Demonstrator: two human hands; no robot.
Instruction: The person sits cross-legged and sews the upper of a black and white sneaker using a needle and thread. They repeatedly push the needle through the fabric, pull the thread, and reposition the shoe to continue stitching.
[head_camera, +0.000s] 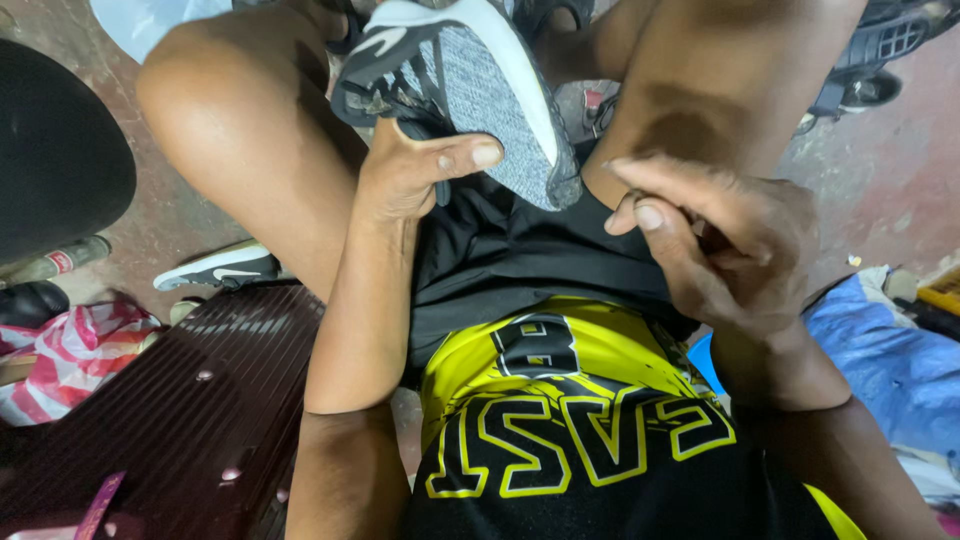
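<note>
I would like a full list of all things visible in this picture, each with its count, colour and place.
grey shoe: one, grey knit with white sole and black laces, held over the lap, top centre
second shoe: one, black and white, on the floor at left
bottle: one, clear with red label, lying on the floor, far left
plastic bag: one, red and white, lower left
ribbed board: one, dark brown, lower left
blue cloth: one, right side
shirt: one, black and yellow, bottom centre
left hand: one, fingers grip the grey shoe from below
right hand: one, loosely curled, beside the shoe's toe; whether it holds anything is unclear
</note>
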